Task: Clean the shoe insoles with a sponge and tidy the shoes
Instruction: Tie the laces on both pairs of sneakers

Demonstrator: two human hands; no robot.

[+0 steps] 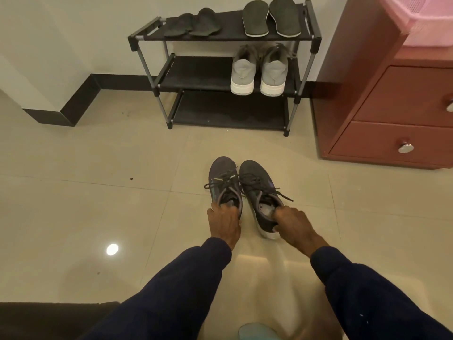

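Glossy beige floor tiles (98,204) fill the lower two thirds of the frame, with a round light reflection at lower left. At the bottom edge, centre, a teal object (255,332) is blurred; what it is cannot be determined. A dark mat (49,320) occupies the bottom left corner. Two arms in navy sleeves (186,290) reach up the frame from the bottom edge.

Left hand (224,225): fingers curled over the heel rim of the left dark sneaker (224,180), fingertips inside the opening, gripping it. Right hand (295,225): fingers hooked into the opening of the right dark sneaker (257,185), thumb on the outside of the heel, pinching the collar. Both sneakers stand on the tiles at frame centre, side by side and close together, toes pointing up the frame, laces loose. Whether insoles are fitted inside cannot be told.

Beyond them, at upper centre, a black shoe rack (147,60) stands against the wall. Top shelf: a pair of dark insoles (191,24) at the left end, and a pair of grey-green insoles (270,18) with pale edges at the right end. Middle shelf: grey sneakers (257,72) with white soles at the right end, heels toward the camera.

At the right of the frame a red-brown drawer cabinet (392,106) with metal knobs stands just beside the rack. A pink basket (426,20) sits on it in the upper right corner.
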